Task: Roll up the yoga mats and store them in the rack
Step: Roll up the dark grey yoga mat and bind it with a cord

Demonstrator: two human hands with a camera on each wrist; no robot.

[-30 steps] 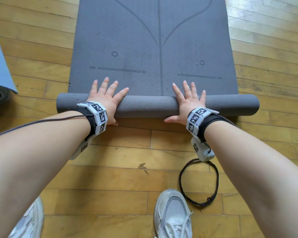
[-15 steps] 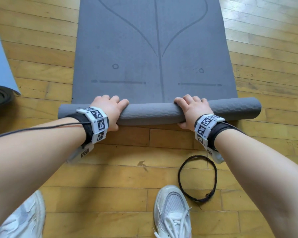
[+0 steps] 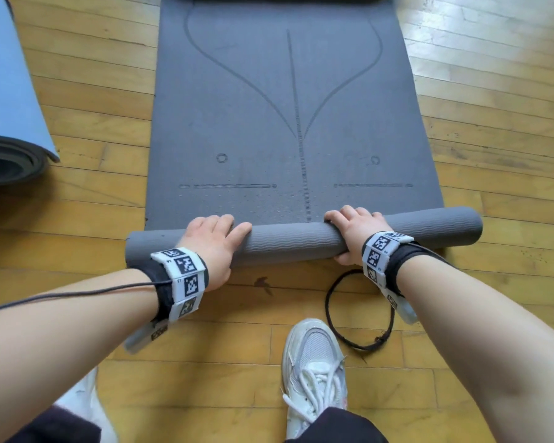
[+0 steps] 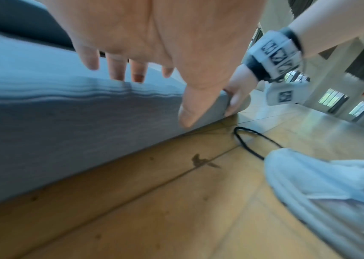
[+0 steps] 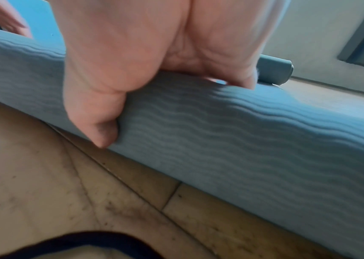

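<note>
A grey yoga mat point(image 3: 285, 116) lies lengthwise on the wooden floor, its near end wound into a roll point(image 3: 301, 239). My left hand point(image 3: 216, 236) grips the roll left of centre, fingers curled over the top and thumb along the near side. My right hand point(image 3: 352, 230) grips it right of centre the same way. In the left wrist view the left hand point(image 4: 154, 84) hooks its fingers over the ribbed roll point(image 4: 66, 126). In the right wrist view the right hand point(image 5: 132, 78) presses its thumb into the roll point(image 5: 254, 143).
A blue mat point(image 3: 4, 84) lies at the left, its rolled end point(image 3: 8, 161) toward me. A black strap loop point(image 3: 359, 311) lies on the floor just behind the roll, by my right shoe point(image 3: 314, 362). My left shoe point(image 3: 84, 404) shows at the bottom left.
Both hands went from flat, straight fingers on the roll to fingers curled over it. The roll has moved a little farther along the mat, away from me.
</note>
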